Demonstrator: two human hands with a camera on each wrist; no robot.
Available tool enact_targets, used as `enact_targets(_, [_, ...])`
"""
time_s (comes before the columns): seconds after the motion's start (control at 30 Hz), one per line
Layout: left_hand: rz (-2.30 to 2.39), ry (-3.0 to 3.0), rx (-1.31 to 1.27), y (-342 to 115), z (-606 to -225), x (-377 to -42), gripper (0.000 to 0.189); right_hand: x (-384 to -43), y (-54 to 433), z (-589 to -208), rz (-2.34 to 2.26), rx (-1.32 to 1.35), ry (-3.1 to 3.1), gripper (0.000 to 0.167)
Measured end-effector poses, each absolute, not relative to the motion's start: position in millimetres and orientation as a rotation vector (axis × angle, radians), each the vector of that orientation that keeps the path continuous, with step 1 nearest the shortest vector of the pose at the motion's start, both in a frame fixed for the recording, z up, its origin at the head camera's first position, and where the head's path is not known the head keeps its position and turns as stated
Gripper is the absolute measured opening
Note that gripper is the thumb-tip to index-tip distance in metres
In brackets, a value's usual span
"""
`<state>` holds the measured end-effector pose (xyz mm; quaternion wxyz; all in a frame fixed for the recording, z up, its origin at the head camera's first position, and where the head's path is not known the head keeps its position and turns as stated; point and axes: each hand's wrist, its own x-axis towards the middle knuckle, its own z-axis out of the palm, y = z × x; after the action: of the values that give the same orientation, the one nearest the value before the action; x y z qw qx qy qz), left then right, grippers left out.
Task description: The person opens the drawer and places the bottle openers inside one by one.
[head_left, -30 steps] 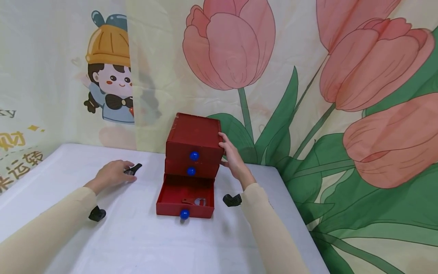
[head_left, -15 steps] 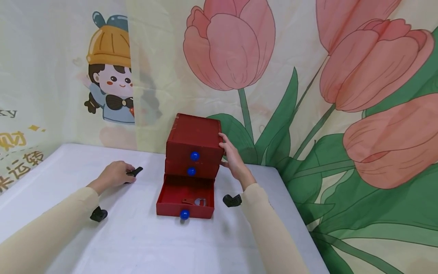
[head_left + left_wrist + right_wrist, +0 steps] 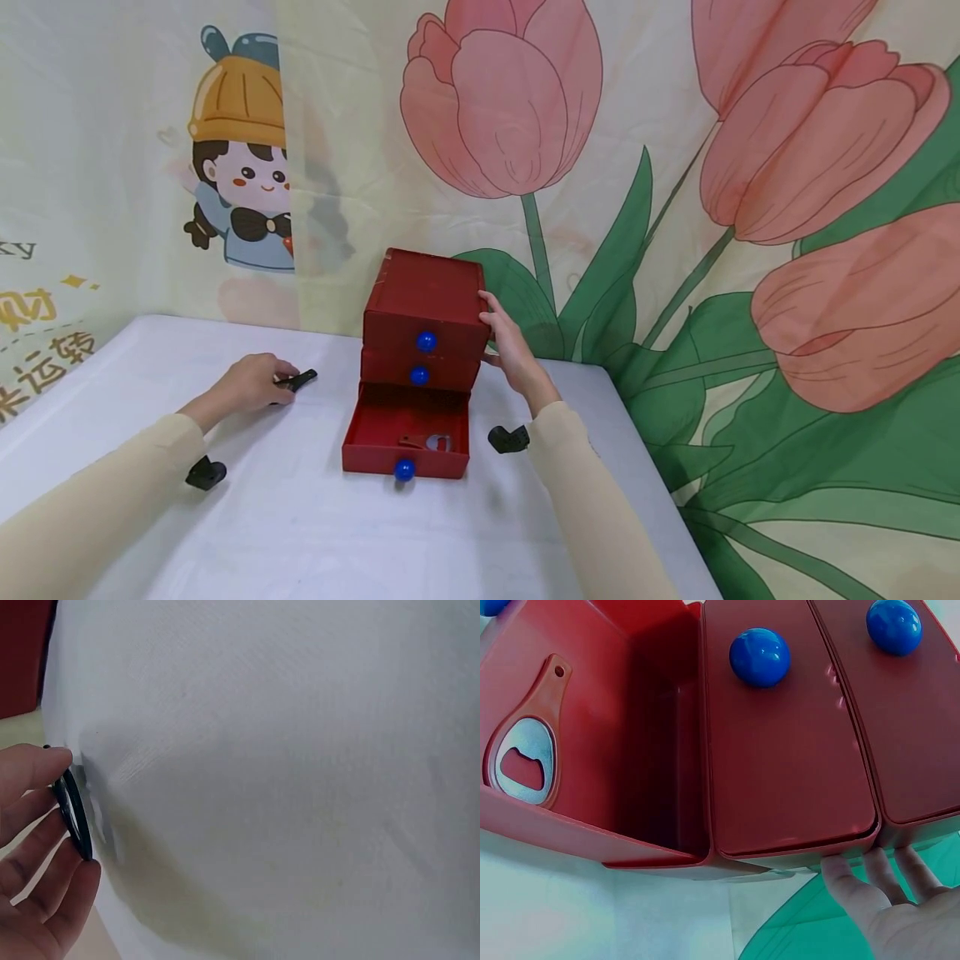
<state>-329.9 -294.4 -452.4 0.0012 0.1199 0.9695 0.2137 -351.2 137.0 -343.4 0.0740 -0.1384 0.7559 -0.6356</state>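
My left hand [image 3: 255, 385] pinches a black bottle opener [image 3: 303, 380] left of a red drawer cabinet [image 3: 427, 287]. In the left wrist view the opener [image 3: 73, 814] is edge-on between thumb and fingertips, close over the white cloth. My right hand [image 3: 517, 346] rests against the cabinet's right side, near the top. Its fingertips touch the side wall in the right wrist view, fingers nearly straight. The bottom drawer [image 3: 375, 461] is pulled out. A brown bottle opener with a metal ring [image 3: 546, 750] lies inside it. Both drawers above are closed.
Blue round knobs [image 3: 426, 342] stick out from the drawer fronts. White cloth [image 3: 300, 533] covers the table, whose right edge slopes away past my right arm. A printed backdrop with tulips [image 3: 510, 108] hangs behind. Black wrist-worn devices [image 3: 508, 439] sit beside both sleeves.
My left hand has closed in on the black bottle opener and tilted it; its tip has moved slightly right and nearer. The right hand, cabinet and drawers stay put.
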Motion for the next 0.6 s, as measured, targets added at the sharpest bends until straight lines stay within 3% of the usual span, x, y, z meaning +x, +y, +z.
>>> enact_targets(0.3, [0.748, 3.019, 0.422, -289.5, -443.8, -321.8, 0.046, -351.3, 136.5, -343.1, -1.907, -0.418, 2.273, 0.052])
enact_targets(0.6, [0.66, 3.087, 0.716, -272.1, -422.6, -301.3, 0.035, -350.4, 135.8, -342.4, -1.909, -0.403, 2.27, 0.051])
